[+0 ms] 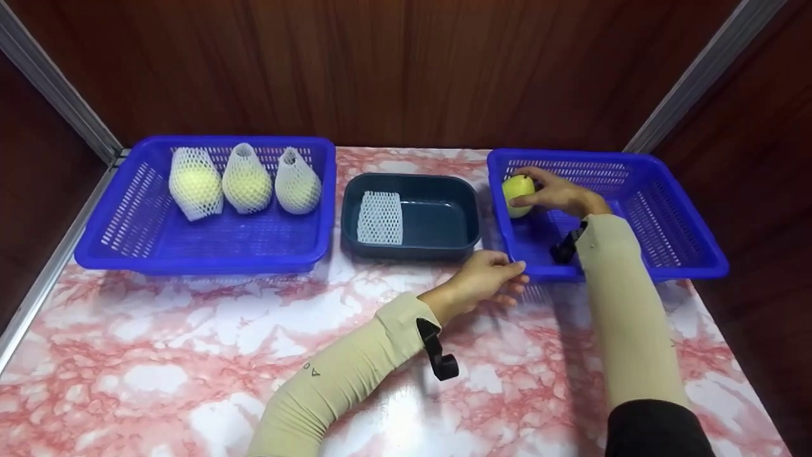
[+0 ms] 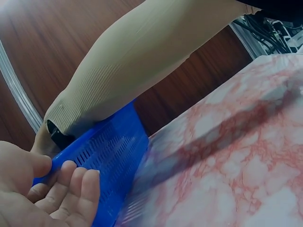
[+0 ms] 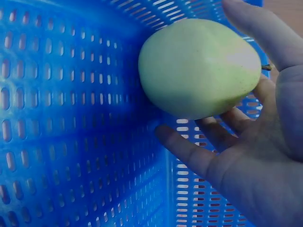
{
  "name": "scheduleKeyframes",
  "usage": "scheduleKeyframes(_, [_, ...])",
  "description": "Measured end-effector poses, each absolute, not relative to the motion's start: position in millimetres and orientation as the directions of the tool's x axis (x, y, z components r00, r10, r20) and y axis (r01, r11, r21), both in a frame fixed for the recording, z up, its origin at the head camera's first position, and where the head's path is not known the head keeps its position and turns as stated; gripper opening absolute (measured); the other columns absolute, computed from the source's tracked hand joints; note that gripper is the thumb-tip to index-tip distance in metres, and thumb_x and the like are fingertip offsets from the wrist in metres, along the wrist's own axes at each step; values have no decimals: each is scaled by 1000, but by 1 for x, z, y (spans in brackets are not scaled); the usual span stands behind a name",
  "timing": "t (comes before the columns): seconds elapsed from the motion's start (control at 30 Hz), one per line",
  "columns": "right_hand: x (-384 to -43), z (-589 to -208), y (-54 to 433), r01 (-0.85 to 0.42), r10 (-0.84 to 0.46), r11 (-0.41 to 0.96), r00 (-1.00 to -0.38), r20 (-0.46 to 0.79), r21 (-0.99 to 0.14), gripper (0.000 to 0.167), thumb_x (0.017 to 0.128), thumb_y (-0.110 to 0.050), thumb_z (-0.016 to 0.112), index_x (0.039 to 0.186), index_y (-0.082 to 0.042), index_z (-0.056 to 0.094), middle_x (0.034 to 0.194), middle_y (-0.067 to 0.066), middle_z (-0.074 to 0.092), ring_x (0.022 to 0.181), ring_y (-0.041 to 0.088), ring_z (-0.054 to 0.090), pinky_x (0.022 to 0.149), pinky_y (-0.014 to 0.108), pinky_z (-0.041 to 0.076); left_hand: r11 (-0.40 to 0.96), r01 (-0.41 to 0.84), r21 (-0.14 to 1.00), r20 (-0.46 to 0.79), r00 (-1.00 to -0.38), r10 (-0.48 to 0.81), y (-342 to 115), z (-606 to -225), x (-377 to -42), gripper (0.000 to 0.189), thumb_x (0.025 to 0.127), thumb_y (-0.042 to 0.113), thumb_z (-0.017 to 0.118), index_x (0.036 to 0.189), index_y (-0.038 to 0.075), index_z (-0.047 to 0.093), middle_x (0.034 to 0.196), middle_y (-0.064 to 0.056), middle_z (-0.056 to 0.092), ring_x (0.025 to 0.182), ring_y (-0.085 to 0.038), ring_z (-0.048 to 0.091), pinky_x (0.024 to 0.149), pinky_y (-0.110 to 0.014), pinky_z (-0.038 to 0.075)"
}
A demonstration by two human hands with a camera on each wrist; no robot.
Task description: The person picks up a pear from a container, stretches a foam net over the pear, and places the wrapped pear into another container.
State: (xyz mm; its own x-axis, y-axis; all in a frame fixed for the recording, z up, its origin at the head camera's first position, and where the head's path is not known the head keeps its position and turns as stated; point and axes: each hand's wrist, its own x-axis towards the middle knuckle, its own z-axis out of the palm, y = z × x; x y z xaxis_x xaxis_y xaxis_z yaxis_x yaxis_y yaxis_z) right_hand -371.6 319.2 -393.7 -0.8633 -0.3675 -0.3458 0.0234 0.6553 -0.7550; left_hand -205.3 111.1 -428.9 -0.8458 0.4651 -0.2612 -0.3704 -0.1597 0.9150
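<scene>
In the right blue basket (image 1: pixel 688 219), my right hand (image 1: pixel 558 192) holds a yellow-green pear (image 1: pixel 517 194) near the left wall. The right wrist view shows the pear (image 3: pixel 199 68) with its stem toward the palm, the thumb on one side and fingers on the other; some fingertips are hidden behind it. My left hand (image 1: pixel 485 279) pinches that basket's near left corner. In the left wrist view, thumb and fingers meet at the basket rim (image 2: pixel 78 146), the other fingers loosely curled outside it.
A dark teal tub (image 1: pixel 438 222) stands between the baskets with a flat white foam net sleeve (image 1: pixel 380 219) inside. The left blue basket (image 1: pixel 209 244) holds three pears in foam nets, among them a middle netted pear (image 1: pixel 246 184). Wood-grain panels (image 1: pixel 380 76) enclose the marbled table (image 1: pixel 190 355).
</scene>
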Motion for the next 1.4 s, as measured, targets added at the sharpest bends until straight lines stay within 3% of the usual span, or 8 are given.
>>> scheduleKeyframes(0.13, [-372, -395, 317, 8, -379, 682, -851, -363, -731, 75, 95, -27, 74, 155, -13, 30, 140, 19, 38, 125, 36, 40, 111, 54, 37, -155, -368, 917, -268, -855, 443, 112, -428, -205, 25, 103, 10, 60, 78, 10, 57, 91, -16, 72, 64, -10, 62, 51, -21, 55])
scheduleKeyframes(0.3, [-374, -397, 312, 0, -395, 657, -851, -344, -754, 66, 95, -17, 73, 149, -10, 35, 135, 17, 41, 117, 31, 44, 97, 41, 44, -122, -364, 923, -282, -859, 428, 112, -427, -205, 24, 104, 12, 59, 80, 10, 60, 75, -2, 65, 60, -9, 60, 48, -19, 52])
scheduleKeyframes(0.43, [-374, -399, 308, 4, -397, 654, -850, -347, -757, 55, 95, -14, 72, 141, -9, 42, 130, 14, 44, 113, 28, 45, 91, 37, 45, -110, -364, 925, -288, -859, 423, 112, -428, -205, 23, 104, 12, 59, 81, 9, 61, 75, -4, 66, 59, -9, 59, 46, -19, 50])
scheduleKeyframes(0.67, [-375, -401, 304, -4, -399, 674, -844, -360, -739, 51, 95, -9, 70, 139, -8, 44, 134, 17, 44, 118, 33, 44, 98, 44, 43, -117, -369, 922, -292, -862, 414, 111, -429, -205, 22, 103, 11, 60, 82, 9, 61, 74, -3, 65, 59, -9, 59, 45, -19, 50])
scheduleKeyframes(0.9, [-375, -400, 304, -45, -420, 661, -850, -319, -749, 47, 92, -2, 69, 135, -3, 49, 124, 14, 52, 106, 25, 51, 85, 30, 49, -121, -362, 924, -285, -865, 412, 111, -427, -206, 25, 103, 10, 60, 78, 10, 60, 75, -4, 66, 58, -9, 58, 44, -19, 49])
scheduleKeyframes(1.03, [-375, -399, 304, -44, -415, 681, -846, -335, -731, 48, 90, -6, 71, 134, -4, 51, 122, 14, 53, 103, 25, 53, 81, 29, 51, -120, -354, 928, -277, -868, 413, 110, -426, -206, 28, 103, 10, 60, 75, 10, 58, 75, -4, 66, 58, -9, 57, 44, -19, 48])
scheduleKeyframes(1.4, [-368, -393, 314, -11, -393, 704, -839, -377, -710, 50, 95, -18, 69, 133, -3, 41, 122, 14, 50, 106, 24, 51, 86, 28, 49, -121, -356, 927, -286, -875, 390, 116, -426, -202, 22, 102, 10, 62, 80, 6, 64, 75, -7, 69, 56, -10, 57, 43, -20, 49])
